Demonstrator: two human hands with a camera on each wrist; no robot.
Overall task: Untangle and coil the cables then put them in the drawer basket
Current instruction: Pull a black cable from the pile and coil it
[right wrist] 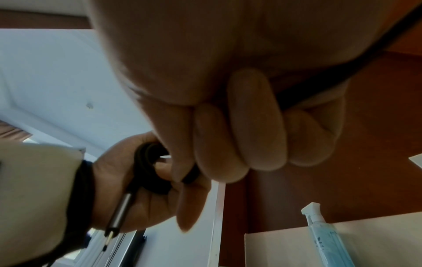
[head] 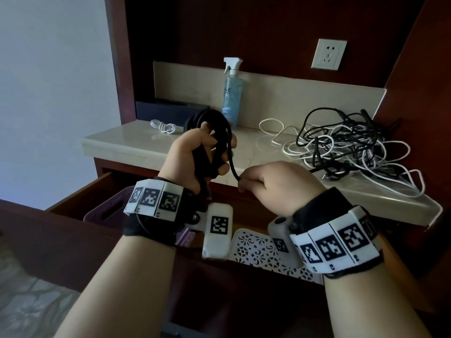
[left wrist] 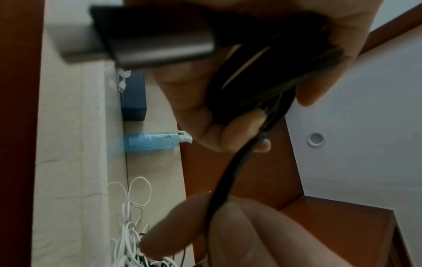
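- The dark red-brown wooden cabinet (head: 244, 25) carries a pale beige stone countertop (head: 136, 140); below its front edge an open wooden drawer (head: 80, 198) stands pulled out.
- In the drawer sit a purple plastic basket with handle slots (head: 107, 208) at the left and a white perforated plastic basket with a lace pattern (head: 253, 250) to its right; what either one holds is hidden by the wrists.
- A tangled heap of black and white cables (head: 346, 147) lies on the right end of the countertop, loops reaching its front edge.
- The left hand (head: 192, 154) is raised above the countertop's front edge, fingers curled round a coiled black cable (head: 214, 125); the left wrist view shows the cable's grey metal plug (left wrist: 160, 45) lying along the palm.
- The right hand (head: 275, 184) is a closed fist just right of the left, gripping the loose black strand that runs from the coil.
- A clear blue spray bottle with a white trigger (head: 231, 93) stands at the countertop's back edge; a dark blue box (head: 170, 111) sits in the back left corner.
- A small coiled white cable (head: 163, 126) lies just in front of the box.
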